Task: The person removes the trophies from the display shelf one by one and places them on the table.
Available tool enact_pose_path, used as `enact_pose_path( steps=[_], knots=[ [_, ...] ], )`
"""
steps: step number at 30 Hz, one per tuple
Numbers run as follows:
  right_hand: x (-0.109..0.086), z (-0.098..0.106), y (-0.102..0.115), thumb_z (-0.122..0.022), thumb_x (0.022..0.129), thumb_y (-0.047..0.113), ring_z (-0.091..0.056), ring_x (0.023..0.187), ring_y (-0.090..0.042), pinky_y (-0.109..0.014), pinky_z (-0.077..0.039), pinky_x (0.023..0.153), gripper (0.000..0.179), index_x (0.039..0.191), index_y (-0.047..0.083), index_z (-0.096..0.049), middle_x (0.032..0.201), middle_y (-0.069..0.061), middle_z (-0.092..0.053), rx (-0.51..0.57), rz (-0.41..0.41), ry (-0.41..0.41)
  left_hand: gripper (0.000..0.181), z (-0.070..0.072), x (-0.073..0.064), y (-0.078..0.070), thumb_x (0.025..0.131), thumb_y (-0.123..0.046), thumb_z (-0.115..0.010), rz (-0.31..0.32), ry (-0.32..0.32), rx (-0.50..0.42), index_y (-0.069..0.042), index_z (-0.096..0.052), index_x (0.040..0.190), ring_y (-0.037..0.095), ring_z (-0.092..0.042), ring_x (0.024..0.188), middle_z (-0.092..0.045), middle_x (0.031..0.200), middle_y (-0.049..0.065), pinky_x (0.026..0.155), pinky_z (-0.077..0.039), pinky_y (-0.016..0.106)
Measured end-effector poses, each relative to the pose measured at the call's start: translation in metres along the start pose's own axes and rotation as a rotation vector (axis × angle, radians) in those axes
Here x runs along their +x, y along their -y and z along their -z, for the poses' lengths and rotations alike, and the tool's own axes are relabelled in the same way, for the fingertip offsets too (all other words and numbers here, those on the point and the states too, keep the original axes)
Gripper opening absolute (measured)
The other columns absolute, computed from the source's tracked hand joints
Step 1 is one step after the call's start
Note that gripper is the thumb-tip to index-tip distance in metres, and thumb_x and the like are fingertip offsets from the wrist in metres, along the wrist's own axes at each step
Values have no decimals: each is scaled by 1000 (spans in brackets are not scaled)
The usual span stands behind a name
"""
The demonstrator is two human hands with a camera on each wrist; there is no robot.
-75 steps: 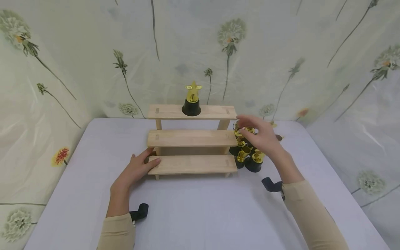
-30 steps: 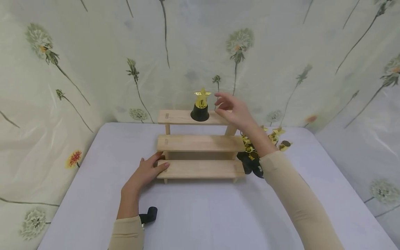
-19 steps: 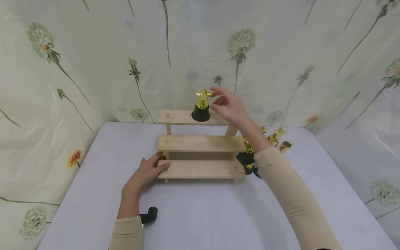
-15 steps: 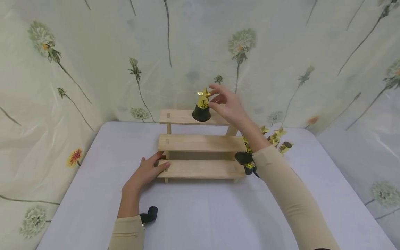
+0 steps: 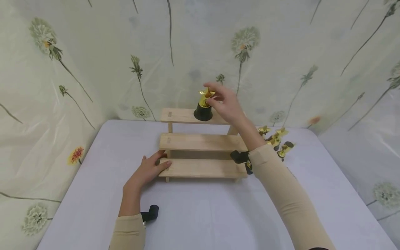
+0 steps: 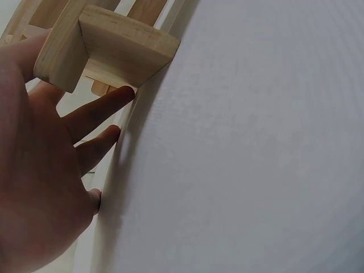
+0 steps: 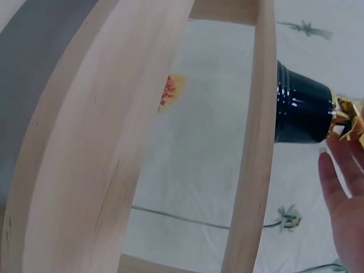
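A three-tier wooden display stand [image 5: 203, 168] sits on the table. On its top tier is a small trophy with a black base [image 5: 203, 113] and a gold star top, upright. My right hand [image 5: 227, 104] pinches the gold part between thumb and fingers. In the right wrist view, the trophy's black base [image 7: 304, 105] stands at the top board's edge, with the fingertips of my right hand [image 7: 347, 193] at its gold part. My left hand [image 5: 148, 172] holds the left end of the bottom tier, thumb on top. The left wrist view shows several fingers of my left hand [image 6: 45, 165] spread below the board end [image 6: 125, 48].
Several more gold-and-black trophies [image 5: 276, 139] are grouped right of the stand, partly hidden by my right forearm. One trophy cup [image 5: 285, 147] lies tipped at their right. A white cloth covers the table [image 5: 200, 215]. A flower-print curtain [image 5: 187, 45] hangs behind.
My right hand has moved from beside the trophy group up to the top tier and taken hold of the star trophy, whose star has turned. My left hand keeps its hold on the stand.
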State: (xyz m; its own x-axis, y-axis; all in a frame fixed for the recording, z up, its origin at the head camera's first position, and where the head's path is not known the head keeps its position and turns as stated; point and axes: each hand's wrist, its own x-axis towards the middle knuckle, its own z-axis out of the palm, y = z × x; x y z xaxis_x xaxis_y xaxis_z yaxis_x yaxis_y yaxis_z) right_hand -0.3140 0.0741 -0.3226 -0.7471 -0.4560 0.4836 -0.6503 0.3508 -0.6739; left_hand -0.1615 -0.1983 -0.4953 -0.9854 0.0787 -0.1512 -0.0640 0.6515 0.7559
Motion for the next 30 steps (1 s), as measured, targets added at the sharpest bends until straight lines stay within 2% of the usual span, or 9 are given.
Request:
enact_pose_path(
  steps=[5, 10, 18, 27, 30],
  knots=[
    [-1, 1, 1, -65, 95, 5, -64, 114, -22, -38, -55, 97, 40, 134, 14, -61, 130, -9, -64, -12, 0, -21, 80, 0, 1, 0, 93, -65, -53, -7, -1, 4, -23, -32, 157, 41, -14, 154, -46, 155, 5, 124, 7, 61],
    [-4, 2, 2, -65, 94, 3, -63, 112, -21, -37, -56, 97, 36, 129, 14, -64, 132, -8, -63, 13, 5, -37, 80, -1, 1, 0, 93, -64, -54, 7, 2, 1, -23, -31, 157, 44, -6, 154, -46, 155, 6, 123, 6, 63],
    [-10, 6, 3, -65, 94, 2, -63, 118, -22, -37, -55, 100, 37, 130, 12, -64, 134, -6, -64, 21, 4, -47, 77, 0, 2, -1, 94, -60, -54, -13, 3, 2, -20, -32, 157, 34, -22, 153, -47, 155, 6, 125, 9, 57],
    [-18, 18, 2, -65, 95, 3, -65, 116, -22, -37, -54, 100, 38, 132, 12, -63, 133, -7, -64, -11, -9, -56, 80, 1, 1, -2, 92, -67, -52, 18, 12, -7, -25, -31, 157, 46, -2, 154, -41, 158, 4, 123, 4, 65],
    [-21, 21, 3, -65, 95, 4, -65, 116, -23, -37, -54, 100, 38, 132, 13, -63, 133, -7, -64, -21, -18, -59, 81, 0, 1, -1, 92, -67, -52, 25, 15, -8, -26, -30, 157, 47, 1, 153, -37, 160, 4, 122, 3, 66]
  ],
)
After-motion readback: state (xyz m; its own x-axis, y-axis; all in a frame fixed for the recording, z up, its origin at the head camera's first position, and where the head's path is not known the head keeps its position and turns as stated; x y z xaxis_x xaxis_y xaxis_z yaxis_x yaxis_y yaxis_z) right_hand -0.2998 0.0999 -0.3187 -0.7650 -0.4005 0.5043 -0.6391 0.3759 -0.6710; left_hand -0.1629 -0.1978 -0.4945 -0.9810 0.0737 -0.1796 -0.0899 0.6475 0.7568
